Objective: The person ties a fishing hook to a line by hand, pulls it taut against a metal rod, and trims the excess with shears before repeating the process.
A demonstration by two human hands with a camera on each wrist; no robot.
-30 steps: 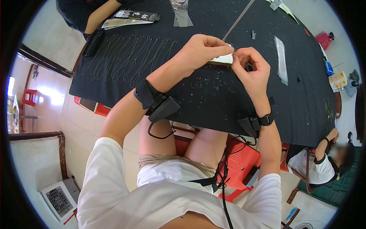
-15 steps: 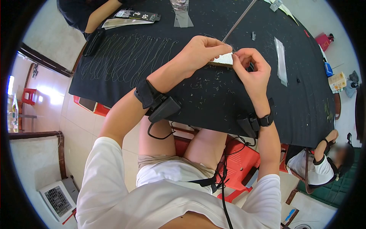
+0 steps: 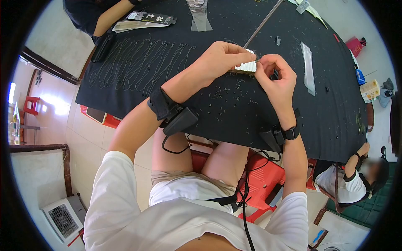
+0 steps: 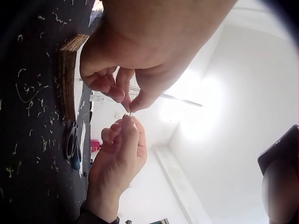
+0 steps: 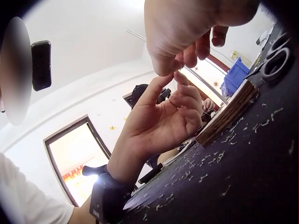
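Observation:
Over the block, my left hand (image 3: 222, 60) pinches a thin strand (image 4: 131, 113) between thumb and forefinger. My right hand (image 3: 279, 79) pinches the same strand, its fingertips almost meeting the left ones. The strand is too fine to tell its kind. Below the hands lies a block (image 3: 246, 68) with a white top and layered brown sides, partly covered by my left hand. A slim metal rod (image 3: 264, 23) slants up from beside the block. Dark-handled scissors (image 5: 276, 64) lie next to the block, mostly hidden under my right hand in the head view.
Looped thin cords (image 3: 142, 62) lie in a row at left on the black cloth (image 3: 251, 121). Short clippings (image 3: 228, 98) are scattered before the block. Clear plastic sleeves (image 3: 308, 69) lie at right. Another person's arm (image 3: 113, 19) rests at the far left edge.
Both hands have shifted very slightly toward the body, still pinching close together. The block shows a little more of its white top beside the left fingertips.

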